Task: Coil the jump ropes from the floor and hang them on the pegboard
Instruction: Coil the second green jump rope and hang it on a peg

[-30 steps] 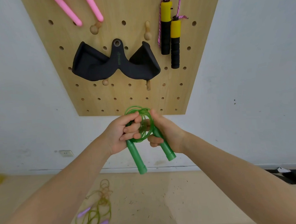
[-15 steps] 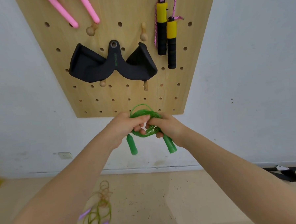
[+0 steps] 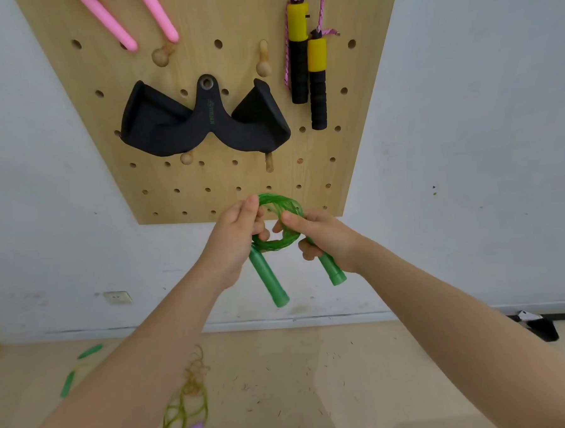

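The wooden pegboard [image 3: 351, 118] fills the upper middle of the view on a white wall [image 3: 483, 138], and the coming move turns on it: the green jump rope [image 3: 280, 225] is held just below the board's bottom edge, so every free peg lies up and away from the hands. The nearest bare peg looks to be the short one [image 3: 269, 162] near the bottom edge, almost straight above the coil; two knobbed pegs [image 3: 263, 62] stand free higher up. The rest of the board is taken: a black padded strap [image 3: 172, 131] across the middle, a yellow-and-black-handled rope [image 3: 316, 81] toward the right edge, and pink handles [image 3: 163, 20] at the top edge.

The green rope is wound into a small tight ring facing the camera, its opening roughly parallel to the board. Its two green handles [image 3: 268, 280] hang down out of the ring, splaying slightly apart. The left hand [image 3: 233, 245] is closed round the ring's left side, thumb on top. The right hand [image 3: 325, 237] pinches the right side, forefinger laid along the cord and the other fingers curled round the right handle. Both hands are about equally near the board; judging by the grip, either could lift the ring onto a peg.

Below, the tan floor [image 3: 348, 374] still carries a loose yellow-green rope with lilac handles [image 3: 186, 405] near the bottom edge of view, and green handles of another rope [image 3: 89, 351] at the left edge, so the task looks partway done.
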`<action>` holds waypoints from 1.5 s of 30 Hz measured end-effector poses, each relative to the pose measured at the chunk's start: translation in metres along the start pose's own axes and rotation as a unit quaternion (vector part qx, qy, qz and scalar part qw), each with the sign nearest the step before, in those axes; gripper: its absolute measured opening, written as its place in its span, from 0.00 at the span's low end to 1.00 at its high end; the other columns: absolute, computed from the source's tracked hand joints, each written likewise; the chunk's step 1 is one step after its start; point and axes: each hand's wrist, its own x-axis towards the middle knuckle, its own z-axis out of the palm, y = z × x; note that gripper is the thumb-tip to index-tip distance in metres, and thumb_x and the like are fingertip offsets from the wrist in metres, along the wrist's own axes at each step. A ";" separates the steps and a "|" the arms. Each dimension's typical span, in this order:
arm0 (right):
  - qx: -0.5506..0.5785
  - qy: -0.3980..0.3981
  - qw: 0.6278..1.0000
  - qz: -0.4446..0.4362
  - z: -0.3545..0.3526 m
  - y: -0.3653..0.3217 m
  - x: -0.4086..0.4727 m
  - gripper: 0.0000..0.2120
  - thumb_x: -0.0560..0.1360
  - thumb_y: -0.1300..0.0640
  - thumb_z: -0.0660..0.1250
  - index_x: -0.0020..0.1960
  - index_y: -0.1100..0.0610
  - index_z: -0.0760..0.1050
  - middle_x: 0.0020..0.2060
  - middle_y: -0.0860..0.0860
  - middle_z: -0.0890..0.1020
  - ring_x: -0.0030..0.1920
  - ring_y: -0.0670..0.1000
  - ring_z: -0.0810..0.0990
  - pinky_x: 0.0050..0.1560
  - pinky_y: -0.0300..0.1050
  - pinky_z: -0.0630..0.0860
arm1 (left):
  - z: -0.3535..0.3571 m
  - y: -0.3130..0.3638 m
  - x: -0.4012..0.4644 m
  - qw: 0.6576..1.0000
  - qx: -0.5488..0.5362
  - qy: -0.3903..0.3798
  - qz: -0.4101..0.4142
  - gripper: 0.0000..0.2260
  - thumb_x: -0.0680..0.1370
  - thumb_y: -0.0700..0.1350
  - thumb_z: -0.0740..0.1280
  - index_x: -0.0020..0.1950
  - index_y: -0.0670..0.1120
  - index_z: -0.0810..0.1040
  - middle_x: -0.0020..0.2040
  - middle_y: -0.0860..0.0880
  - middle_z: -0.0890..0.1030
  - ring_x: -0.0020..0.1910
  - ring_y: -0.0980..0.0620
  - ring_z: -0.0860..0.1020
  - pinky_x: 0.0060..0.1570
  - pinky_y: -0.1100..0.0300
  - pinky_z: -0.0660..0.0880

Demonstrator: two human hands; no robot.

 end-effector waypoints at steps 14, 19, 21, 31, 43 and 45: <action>0.255 0.004 0.966 0.041 0.001 -0.039 0.016 0.10 0.78 0.66 0.52 0.44 0.54 0.67 0.39 0.53 0.75 0.41 0.50 0.73 0.38 0.40 0.69 | -0.017 -0.023 0.007 0.942 0.332 -0.024 0.036 0.14 0.83 0.48 0.50 0.48 0.41 0.69 0.42 0.46 0.80 0.36 0.54 0.75 0.28 0.69 0.66; 0.160 0.031 0.985 -0.048 0.017 -0.031 0.017 0.07 0.77 0.67 0.61 0.46 0.57 0.71 0.45 0.55 0.74 0.47 0.51 0.77 0.47 0.41 0.79 | -0.022 -0.023 0.008 0.966 0.259 -0.005 -0.008 0.18 0.82 0.52 0.50 0.56 0.40 0.72 0.53 0.41 0.78 0.44 0.46 0.81 0.47 0.49 0.77; 0.101 0.055 0.989 -0.094 0.020 -0.025 0.016 0.05 0.77 0.66 0.63 0.46 0.56 0.73 0.45 0.54 0.76 0.49 0.51 0.78 0.53 0.44 0.78 | -0.026 -0.020 0.006 0.968 0.249 0.013 -0.016 0.18 0.82 0.53 0.50 0.57 0.42 0.72 0.55 0.42 0.77 0.48 0.44 0.80 0.53 0.46 0.75; -0.066 0.079 0.978 -0.183 0.038 -0.008 0.009 0.21 0.79 0.56 0.60 0.69 0.54 0.56 0.70 0.51 0.61 0.70 0.53 0.64 0.67 0.46 0.64 | -0.026 0.005 0.009 0.947 0.318 0.017 0.052 0.17 0.83 0.51 0.49 0.59 0.43 0.72 0.52 0.53 0.77 0.44 0.54 0.74 0.40 0.61 0.69; 0.109 -0.082 0.988 -0.075 0.030 -0.008 0.017 0.15 0.77 0.62 0.65 0.63 0.54 0.71 0.52 0.54 0.80 0.48 0.54 0.81 0.54 0.48 0.78 | -0.033 0.017 0.008 0.954 0.279 -0.080 0.075 0.16 0.82 0.53 0.49 0.41 0.52 0.71 0.38 0.54 0.74 0.38 0.58 0.71 0.39 0.62 0.66; 0.075 -0.074 0.991 -0.082 0.030 -0.007 0.019 0.16 0.75 0.58 0.68 0.62 0.53 0.74 0.52 0.59 0.80 0.52 0.56 0.78 0.59 0.52 0.74 | -0.032 0.021 0.008 0.953 0.278 -0.080 0.088 0.17 0.82 0.52 0.50 0.36 0.51 0.68 0.34 0.53 0.72 0.35 0.56 0.71 0.36 0.64 0.67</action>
